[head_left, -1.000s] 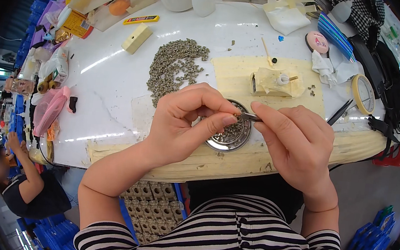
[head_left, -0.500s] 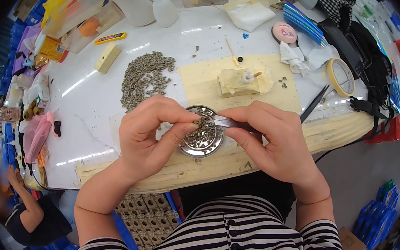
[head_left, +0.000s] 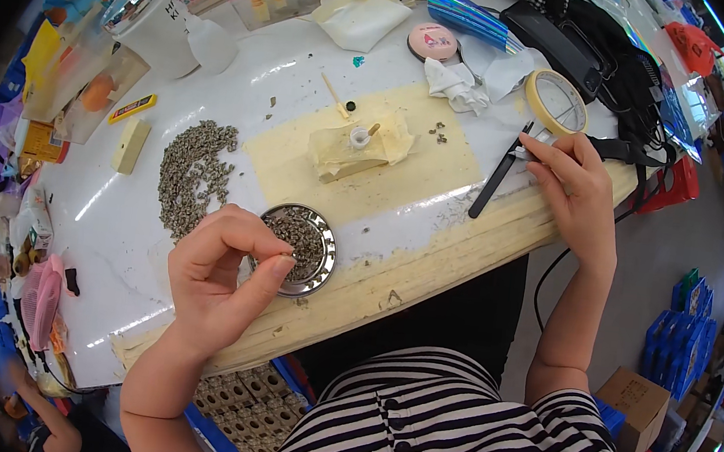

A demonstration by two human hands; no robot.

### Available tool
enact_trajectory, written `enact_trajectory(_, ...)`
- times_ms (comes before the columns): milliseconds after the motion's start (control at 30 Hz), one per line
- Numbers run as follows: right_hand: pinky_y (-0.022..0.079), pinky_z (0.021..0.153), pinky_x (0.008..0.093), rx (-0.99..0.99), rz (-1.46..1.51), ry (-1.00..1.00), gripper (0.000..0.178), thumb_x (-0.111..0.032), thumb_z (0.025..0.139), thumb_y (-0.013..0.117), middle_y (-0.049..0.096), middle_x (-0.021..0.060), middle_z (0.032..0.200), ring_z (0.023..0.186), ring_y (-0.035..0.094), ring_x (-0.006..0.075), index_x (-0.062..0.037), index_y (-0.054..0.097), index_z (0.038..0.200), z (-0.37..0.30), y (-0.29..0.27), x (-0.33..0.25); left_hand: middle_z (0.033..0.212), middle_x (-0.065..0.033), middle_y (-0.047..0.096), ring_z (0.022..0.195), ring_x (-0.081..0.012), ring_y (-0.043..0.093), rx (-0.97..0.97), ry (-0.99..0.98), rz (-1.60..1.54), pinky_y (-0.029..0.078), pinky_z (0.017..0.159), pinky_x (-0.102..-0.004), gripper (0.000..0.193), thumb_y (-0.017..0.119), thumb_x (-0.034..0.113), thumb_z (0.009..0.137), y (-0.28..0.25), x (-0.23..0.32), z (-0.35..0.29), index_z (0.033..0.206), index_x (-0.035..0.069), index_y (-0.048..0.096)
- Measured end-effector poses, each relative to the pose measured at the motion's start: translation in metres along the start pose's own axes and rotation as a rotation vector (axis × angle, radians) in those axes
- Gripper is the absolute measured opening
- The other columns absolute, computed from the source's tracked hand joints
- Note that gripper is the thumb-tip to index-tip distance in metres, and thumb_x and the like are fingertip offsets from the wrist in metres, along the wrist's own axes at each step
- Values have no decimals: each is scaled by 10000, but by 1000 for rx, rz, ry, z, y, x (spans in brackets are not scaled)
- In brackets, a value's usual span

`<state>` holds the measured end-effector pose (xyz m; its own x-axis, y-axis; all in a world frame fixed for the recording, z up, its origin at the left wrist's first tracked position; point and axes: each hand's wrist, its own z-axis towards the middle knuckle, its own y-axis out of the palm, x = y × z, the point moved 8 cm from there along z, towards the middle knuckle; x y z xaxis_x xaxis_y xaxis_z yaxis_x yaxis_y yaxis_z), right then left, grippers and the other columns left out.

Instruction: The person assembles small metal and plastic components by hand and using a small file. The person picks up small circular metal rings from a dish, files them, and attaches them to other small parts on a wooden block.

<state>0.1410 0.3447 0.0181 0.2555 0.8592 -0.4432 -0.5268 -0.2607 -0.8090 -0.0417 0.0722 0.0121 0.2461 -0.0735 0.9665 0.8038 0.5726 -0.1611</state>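
Note:
My left hand (head_left: 220, 277) is above the near edge of a round, shiny metal dish (head_left: 323, 266). Its thumb and forefinger pinch a tiny metal piece (head_left: 287, 254), mostly hidden by the fingertips. Many small grey metal parts (head_left: 297, 241) fill much of the dish. Over at the right of the table, my right hand (head_left: 576, 185) has thumb and forefinger closed on a small silver metal tool (head_left: 523, 153), largely covered by the fingers. Black tweezers (head_left: 497, 180) lie right beside these fingertips.
A pile of grey metal parts (head_left: 186, 177) lies left of the dish. Beyond it, a tape-covered block (head_left: 356, 155) sits on yellow paper (head_left: 277, 151). A tape roll (head_left: 558, 103) is near my right hand. Blocks fill a blue crate (head_left: 220, 445) below. Another person (head_left: 50, 423) is at lower left.
My right hand has moved away from the dish to the right, beside the black tweezers, taking the silver tool along. The left hand stays pinched near the dish. The whole view has shifted.

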Motion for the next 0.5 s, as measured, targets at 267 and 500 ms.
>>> enact_trajectory(267,424,666,306,329,60,-267,199,-128,754,758,603,35,837,758,544,193,-106,742,951,-1,-28,-58,889,-98,618,752,-109,532,-39,-94,-271,453,697,-246,56,568,40,912,7,-7,-1,940,17,525)
enact_trajectory(500,390,662,259,427,498,-800,198,-355,881,576,502,-54,695,677,491,102,-166,615,841,-26,-80,-174,871,-102,618,738,-98,526,-88,-82,-323,456,694,-240,84,525,101,957,7,-8,-1,961,27,484)
